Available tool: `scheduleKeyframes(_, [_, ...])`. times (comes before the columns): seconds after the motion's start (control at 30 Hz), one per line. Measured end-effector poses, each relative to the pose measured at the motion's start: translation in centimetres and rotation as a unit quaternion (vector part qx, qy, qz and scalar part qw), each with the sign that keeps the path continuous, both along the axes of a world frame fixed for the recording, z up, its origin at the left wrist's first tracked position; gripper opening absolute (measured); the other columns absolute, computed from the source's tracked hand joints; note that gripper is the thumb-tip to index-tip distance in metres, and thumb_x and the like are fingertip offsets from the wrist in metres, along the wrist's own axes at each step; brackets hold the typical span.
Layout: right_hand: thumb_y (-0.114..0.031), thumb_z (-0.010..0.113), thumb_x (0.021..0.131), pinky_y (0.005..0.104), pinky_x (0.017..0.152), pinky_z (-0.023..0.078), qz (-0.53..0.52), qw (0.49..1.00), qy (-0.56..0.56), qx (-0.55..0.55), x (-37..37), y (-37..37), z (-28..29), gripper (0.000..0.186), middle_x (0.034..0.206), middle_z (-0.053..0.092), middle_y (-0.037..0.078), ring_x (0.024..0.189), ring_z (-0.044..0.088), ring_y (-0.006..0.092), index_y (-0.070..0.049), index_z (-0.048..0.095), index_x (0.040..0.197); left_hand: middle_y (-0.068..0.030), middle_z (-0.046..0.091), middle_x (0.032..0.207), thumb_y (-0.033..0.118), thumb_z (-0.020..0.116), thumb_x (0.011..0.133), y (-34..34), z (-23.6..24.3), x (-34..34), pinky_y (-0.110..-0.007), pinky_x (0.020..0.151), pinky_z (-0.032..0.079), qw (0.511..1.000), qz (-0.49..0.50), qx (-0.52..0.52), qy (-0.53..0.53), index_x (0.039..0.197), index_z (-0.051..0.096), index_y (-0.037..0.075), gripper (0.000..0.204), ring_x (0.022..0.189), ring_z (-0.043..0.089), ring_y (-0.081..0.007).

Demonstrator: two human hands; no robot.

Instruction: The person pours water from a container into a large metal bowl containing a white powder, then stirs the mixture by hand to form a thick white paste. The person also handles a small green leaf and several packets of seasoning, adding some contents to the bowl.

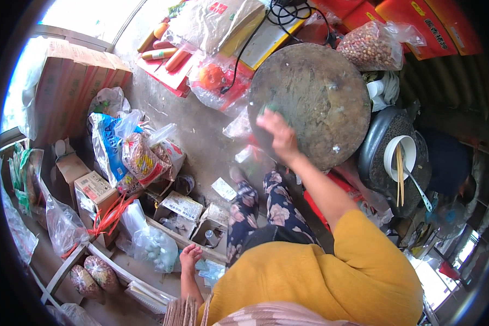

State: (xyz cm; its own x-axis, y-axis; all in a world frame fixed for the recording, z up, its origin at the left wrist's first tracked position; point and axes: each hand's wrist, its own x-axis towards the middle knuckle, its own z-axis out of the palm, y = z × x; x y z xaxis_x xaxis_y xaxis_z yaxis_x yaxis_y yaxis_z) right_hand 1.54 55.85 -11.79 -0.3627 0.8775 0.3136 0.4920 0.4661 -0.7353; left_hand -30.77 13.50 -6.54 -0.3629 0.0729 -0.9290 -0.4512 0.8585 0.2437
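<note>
My right hand (pixel 280 136) reaches forward over the left edge of a round, worn wooden tabletop (pixel 315 103). Its fingers are stretched out and slightly blurred, and I see nothing held in them. A faint green smear shows by the fingertips; what it is I cannot make out. Just left of that hand a clear plastic bag (pixel 252 155) hangs low beside the table. Down at my left side, my left hand (pixel 189 258) has its fingers curled in, with nothing visible in them. It is nearest to a bag of pale round items (pixel 153 247) and some open cardboard boxes (pixel 211 231).
Bags of nuts (pixel 146 155) and stacked cartons (pixel 76 89) stand on the left. Sausages (pixel 165 53) lie on red packaging beyond the table. A bag of nuts (pixel 372 46) sits behind it. On the right, a white bowl (pixel 392 157) holds chopsticks and a spoon.
</note>
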Motion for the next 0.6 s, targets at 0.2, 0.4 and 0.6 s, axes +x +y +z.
scheduleKeyframes(0.2, [0.008,0.042,0.073,0.0312,0.086,0.043,-0.007,0.968,0.098,-0.230,0.5,-6.2,4.6,0.029,0.095,0.062,0.010,0.094,0.057,0.0209,-0.005,0.064,0.087,-0.0049,0.062,0.084,0.007,0.056,0.077,1.7,-0.5,-8.7,-0.030,0.063,0.048,0.999,0.025,0.011,-0.038,0.102,0.051,0.007,0.025,0.072,0.061,-0.0163])
scheduleKeyframes(0.4, [0.005,0.040,0.073,0.0291,0.079,0.043,-0.587,0.809,0.002,-0.043,9.4,-1.2,-0.9,0.028,0.085,0.063,0.010,0.082,0.059,0.0191,-0.002,0.061,0.090,-0.0060,0.060,0.090,0.009,0.051,0.080,9.3,0.4,-21.6,-0.030,0.067,0.048,0.999,-0.034,0.032,-0.003,0.105,0.049,0.005,0.026,0.078,0.059,-0.0161])
scheduleKeyframes(0.6, [0.006,0.044,0.069,0.0318,0.074,0.045,-0.503,0.836,-0.004,-0.220,-12.8,-1.1,-0.1,0.023,0.080,0.058,0.009,0.078,0.057,0.0202,-0.004,0.057,0.085,-0.0112,0.060,0.094,0.007,0.051,0.079,19.6,2.2,-33.9,-0.028,0.065,0.050,0.991,-0.039,0.119,0.053,0.108,0.049,0.000,0.030,0.076,0.060,-0.0168])
